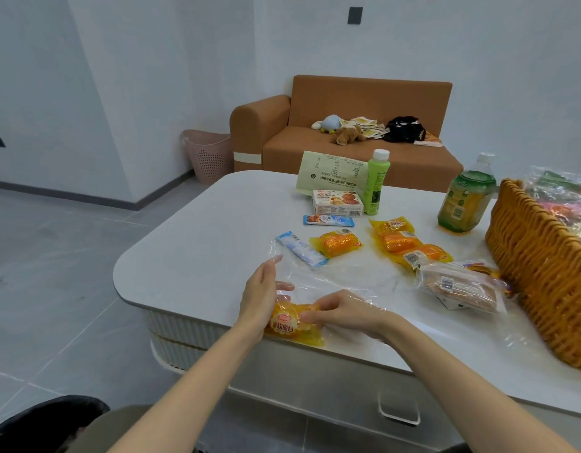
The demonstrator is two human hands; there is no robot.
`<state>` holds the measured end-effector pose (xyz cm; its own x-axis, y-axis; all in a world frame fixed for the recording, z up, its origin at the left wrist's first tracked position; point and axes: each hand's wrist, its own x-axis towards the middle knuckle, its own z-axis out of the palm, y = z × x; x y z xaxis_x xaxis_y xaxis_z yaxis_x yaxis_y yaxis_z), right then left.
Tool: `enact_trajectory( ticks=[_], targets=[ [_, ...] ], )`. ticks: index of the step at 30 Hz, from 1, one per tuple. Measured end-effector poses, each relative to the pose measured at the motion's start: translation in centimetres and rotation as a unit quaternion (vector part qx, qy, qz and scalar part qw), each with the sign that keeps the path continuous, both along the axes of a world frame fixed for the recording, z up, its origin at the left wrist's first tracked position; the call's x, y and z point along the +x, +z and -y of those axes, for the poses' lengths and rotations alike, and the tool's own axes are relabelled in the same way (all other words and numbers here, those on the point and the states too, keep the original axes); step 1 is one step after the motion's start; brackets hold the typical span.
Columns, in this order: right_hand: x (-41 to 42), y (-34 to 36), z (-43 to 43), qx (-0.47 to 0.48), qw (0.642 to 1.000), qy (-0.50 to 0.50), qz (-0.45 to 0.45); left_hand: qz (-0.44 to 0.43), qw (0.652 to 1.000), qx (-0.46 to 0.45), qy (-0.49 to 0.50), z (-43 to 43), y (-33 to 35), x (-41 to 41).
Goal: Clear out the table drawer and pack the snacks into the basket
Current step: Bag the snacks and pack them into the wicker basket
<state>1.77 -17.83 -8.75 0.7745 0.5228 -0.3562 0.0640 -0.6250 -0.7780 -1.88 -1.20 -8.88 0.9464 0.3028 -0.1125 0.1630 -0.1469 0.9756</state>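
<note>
Grip check?
> We had right hand pinching pack at table near edge, under clear bag. Left hand straight-fingered, touching pack's side.

Next?
> We judged: shake bag off first, then lift pack clear, carry right to basket, well apart. Top was smooth, white, cluttered; other snacks lay mid-table. Sofa, bin stood beyond.

Your yellow bread packet sits flat at the desk's near edge, 6 o'clock. Yellow-orange packets and two blue-white wrappers lie loose mid-desk, with a cookie box at 12. The woven basket stands at 3 o'clock with crinkly clear bags inside. The drawer below looks closed.
</note>
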Motion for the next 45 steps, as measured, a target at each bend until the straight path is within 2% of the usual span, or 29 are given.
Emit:
enact_trajectory(
  ticks=[4,8,11,14,16,18,21,25,30,33,37,38,41,43,45],
  targets=[
    [-0.4,1.1,0.5,0.006,1.000,-0.001,0.000,0.012,0.999,0.023,0.025,-0.1,0.3,0.3],
    [0.2,2.6,1.7,0.061,0.994,-0.055,0.074,0.032,0.999,0.002,0.043,-1.6,1.3,0.8],
    [1.2,3.8,2.9,0.136,0.966,-0.150,0.159,0.050,0.996,0.005,0.077,-3.4,1.8,1.0],
    [3.2,4.1,3.8,0.156,0.923,-0.259,0.239,0.037,0.995,-0.016,0.096,-4.8,2.4,1.2],
    [5.0,3.5,4.0,0.153,0.894,-0.340,0.250,0.020,0.996,-0.020,0.087,-5.2,2.8,1.1],
    [6.6,2.6,3.8,0.104,0.882,-0.378,0.261,0.007,0.998,-0.003,0.067,-5.4,2.6,1.2],
    [8.4,1.2,3.0,0.039,0.891,-0.343,0.293,0.012,0.998,0.034,0.045,-5.7,1.8,1.8],
    [10.4,0.2,1.7,-0.052,0.910,-0.230,0.340,0.001,0.995,0.096,0.014,-6.4,0.7,2.7],
    [12.7,-0.3,0.7,-0.181,0.927,-0.093,0.315,-0.010,0.989,0.149,-0.009,-7.0,0.7,3.4],
    [13.3,-1.0,0.6,-0.263,0.919,-0.026,0.291,-0.019,0.985,0.168,-0.024,-7.2,0.7,3.6],
    [13.4,-1.6,1.2,-0.322,0.873,-0.041,0.365,-0.028,0.983,0.176,-0.035,-7.5,0.6,3.6],
    [13.3,-1.5,1.4,-0.326,0.873,-0.055,0.359,-0.027,0.983,0.179,-0.037,-7.5,0.7,3.6],
    [12.6,-0.5,2.1,-0.279,0.899,-0.112,0.318,-0.019,0.984,0.172,-0.034,-7.4,1.0,3.7],
    [11.9,0.9,2.4,-0.155,0.920,-0.194,0.304,-0.016,0.987,0.159,-0.029,-7.4,1.0,3.8],
    [11.1,2.4,2.6,0.019,0.923,-0.280,0.263,-0.009,0.989,0.146,-0.021,-7.5,0.8,3.9]
  ],
)
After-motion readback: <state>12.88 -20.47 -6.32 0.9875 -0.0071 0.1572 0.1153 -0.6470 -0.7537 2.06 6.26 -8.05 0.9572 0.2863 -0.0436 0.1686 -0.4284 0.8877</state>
